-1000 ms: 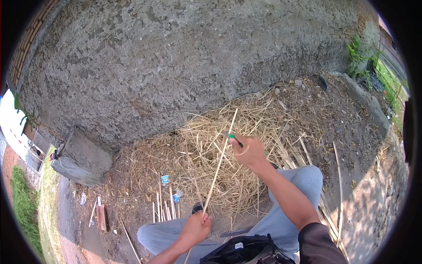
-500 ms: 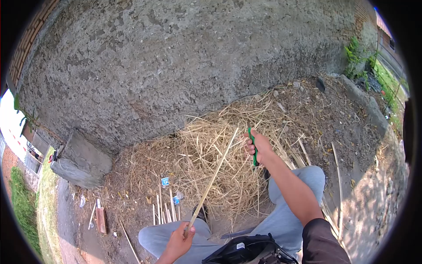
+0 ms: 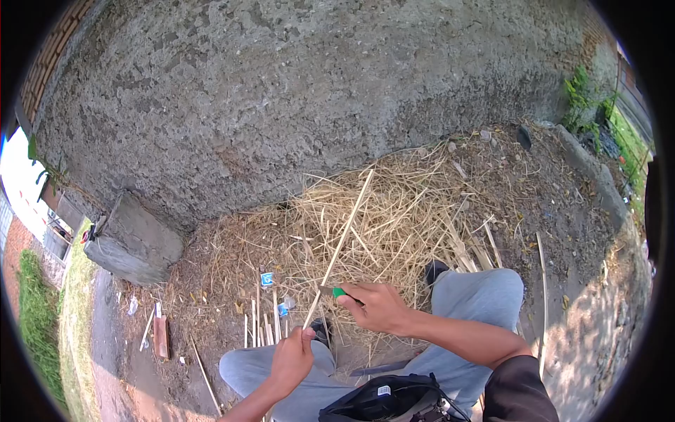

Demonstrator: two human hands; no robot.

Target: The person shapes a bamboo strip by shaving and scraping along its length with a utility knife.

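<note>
My left hand (image 3: 291, 360) is closed around the lower end of a long, thin bamboo strip (image 3: 349, 226), which slants up and away over the pile of shavings. My right hand (image 3: 374, 308) grips a knife with a green handle (image 3: 339, 291). Its short dark blade lies at the strip, a little above my left fingers; whether it cuts into the surface I cannot tell. Pale, curled shavings (image 3: 401, 239) are heaped on the ground beyond both hands.
A rough grey wall (image 3: 281, 98) rises behind the heap, with a concrete block (image 3: 133, 243) at its left. More strips (image 3: 275, 313) lie by my left knee, others (image 3: 543, 302) on the right. A reddish-brown block (image 3: 161, 336) lies at the left.
My right hand has brought the knife down and left, from the upper part of the strip to near my left hand. My left hand and the strip have moved slightly upward.
</note>
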